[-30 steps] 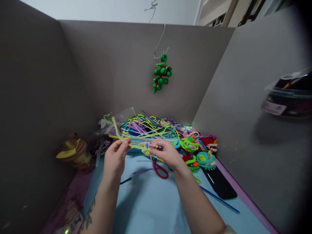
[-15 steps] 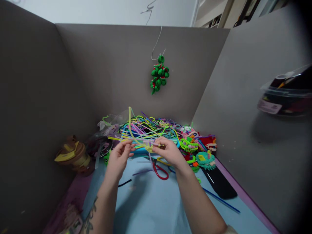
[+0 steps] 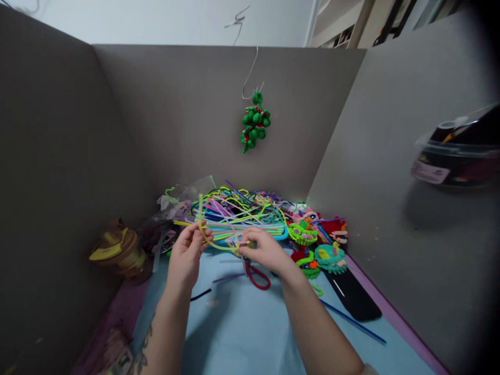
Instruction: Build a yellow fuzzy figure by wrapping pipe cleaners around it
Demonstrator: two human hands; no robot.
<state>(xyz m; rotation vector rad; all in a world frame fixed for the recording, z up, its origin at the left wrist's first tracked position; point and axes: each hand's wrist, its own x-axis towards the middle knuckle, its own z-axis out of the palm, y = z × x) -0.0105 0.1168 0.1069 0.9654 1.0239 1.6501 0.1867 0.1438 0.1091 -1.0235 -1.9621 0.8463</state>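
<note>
My left hand (image 3: 186,255) pinches a yellow pipe cleaner (image 3: 208,238) that curves from its fingers down and right to my right hand (image 3: 262,250). The right hand's fingertips are closed on the other end, where the pipe cleaner is coiled into a small yellow piece. One free end sticks up above the left hand. Both hands hover over a light blue mat (image 3: 242,328), just in front of a pile of coloured pipe cleaners (image 3: 238,211).
Red-handled scissors (image 3: 255,275) lie under the hands. Finished pipe-cleaner figures (image 3: 320,250) and a black strip (image 3: 353,299) sit at right, a brown and yellow object (image 3: 117,250) at left. A green ornament (image 3: 254,122) hangs on a wire hook. Grey panels enclose the desk.
The free end of the yellow pipe cleaner swung from lying left to standing upright, then dropped lower. My hands stayed close together and shifted slightly.
</note>
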